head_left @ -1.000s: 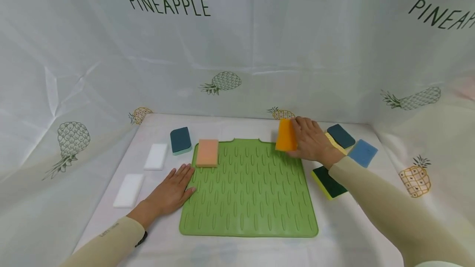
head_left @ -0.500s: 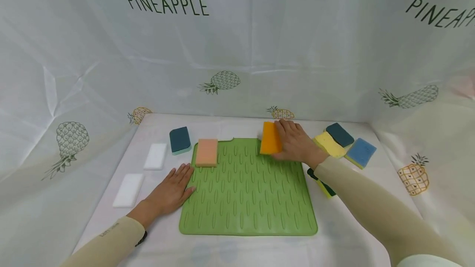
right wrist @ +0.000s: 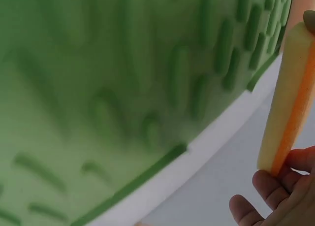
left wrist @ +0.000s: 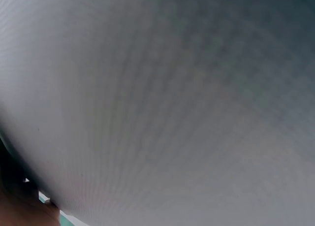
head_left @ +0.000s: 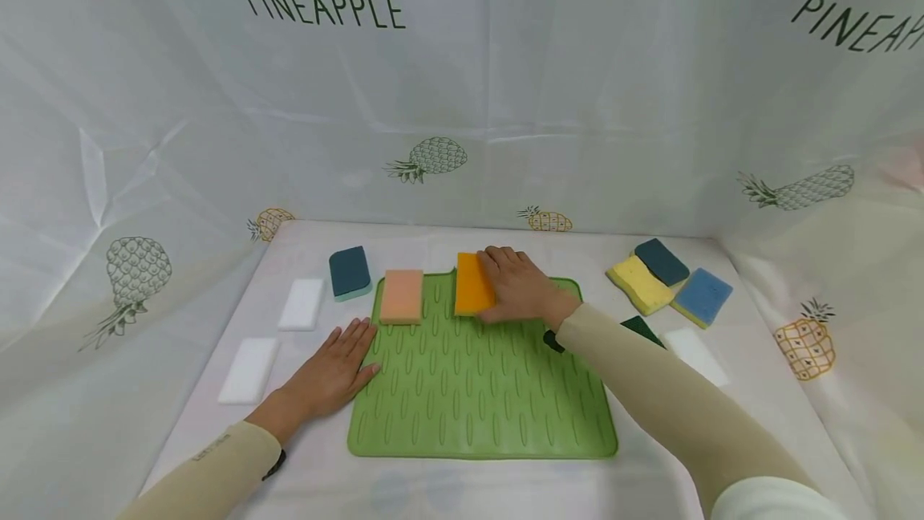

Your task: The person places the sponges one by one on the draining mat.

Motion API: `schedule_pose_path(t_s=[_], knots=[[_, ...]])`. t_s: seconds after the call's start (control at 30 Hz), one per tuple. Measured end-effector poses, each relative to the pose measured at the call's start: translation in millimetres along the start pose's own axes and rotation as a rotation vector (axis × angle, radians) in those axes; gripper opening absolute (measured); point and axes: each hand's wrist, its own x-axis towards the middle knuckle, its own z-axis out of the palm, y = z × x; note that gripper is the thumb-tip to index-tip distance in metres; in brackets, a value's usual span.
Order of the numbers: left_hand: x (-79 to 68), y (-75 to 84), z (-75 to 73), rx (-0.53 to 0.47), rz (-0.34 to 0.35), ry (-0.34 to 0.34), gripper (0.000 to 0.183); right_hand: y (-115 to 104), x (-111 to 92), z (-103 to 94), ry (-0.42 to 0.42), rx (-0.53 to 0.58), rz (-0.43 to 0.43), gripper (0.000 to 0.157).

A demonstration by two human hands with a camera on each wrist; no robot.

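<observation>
An orange sponge (head_left: 473, 284) with a pale yellow layer is gripped by my right hand (head_left: 516, 286) over the top part of a green ridged mat (head_left: 476, 400). In the right wrist view the sponge (right wrist: 288, 98) shows edge-on between thumb and fingers, above the mat. A peach sponge (head_left: 402, 296) lies at the mat's top left corner, just left of the orange one. My left hand (head_left: 334, 369) rests flat with its fingertips on the mat's left edge. Fabric fills most of the left wrist view.
Left of the mat lie a dark teal sponge (head_left: 350, 272) and two white sponges (head_left: 301, 305). On the right are a yellow sponge (head_left: 640, 284), a dark one (head_left: 661, 261), a blue one (head_left: 703, 297), and a dark green one (head_left: 642, 329) and a white one (head_left: 696, 355) partly behind my forearm.
My right hand has carried the orange sponge leftward from the mat's top right corner to near the peach sponge. My left hand has stayed in place.
</observation>
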Motion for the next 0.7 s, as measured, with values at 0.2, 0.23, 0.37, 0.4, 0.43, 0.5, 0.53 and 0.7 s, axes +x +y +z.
schedule_pose_path(t_s=[0.2, 0.23, 0.37, 0.4, 0.43, 0.5, 0.53, 0.7], knots=[[0.3, -0.2, 1.7, -0.013, 0.001, 0.009, 0.073, -18.8, 15.6, 8.7, -0.051, 0.018, 0.002, 0.112], [0.3, -0.1, 2.0, -0.011, 0.003, 0.012, 0.073, -21.0, 17.4, 10.3, -0.059, 0.02, 0.003, 0.112], [0.0, 0.0, 2.5, 0.0, 0.004, 0.017, 0.073, -28.1, 24.3, 15.4, -0.071, 0.029, 0.005, 0.113], [0.0, 0.1, 2.3, 0.002, 0.002, 0.015, 0.073, -29.2, 25.8, 17.1, -0.074, 0.023, 0.007, 0.113], [-0.1, 0.2, 2.0, 0.0, 0.001, 0.013, 0.073, -30.5, 27.1, 18.2, -0.077, 0.02, 0.008, 0.113], [-0.2, 0.5, 1.3, -0.002, 0.0, 0.009, 0.074, -32.6, 29.5, 20.6, -0.08, 0.013, 0.011, 0.113], [-0.2, 0.8, 0.8, -0.002, -0.002, 0.005, 0.074, -33.7, 30.5, 21.6, -0.083, 0.014, 0.012, 0.113], [-0.1, 1.8, -1.0, 0.007, 0.001, 0.001, 0.074, -39.0, 33.7, 24.3, -0.122, 0.004, 0.011, 0.112]])
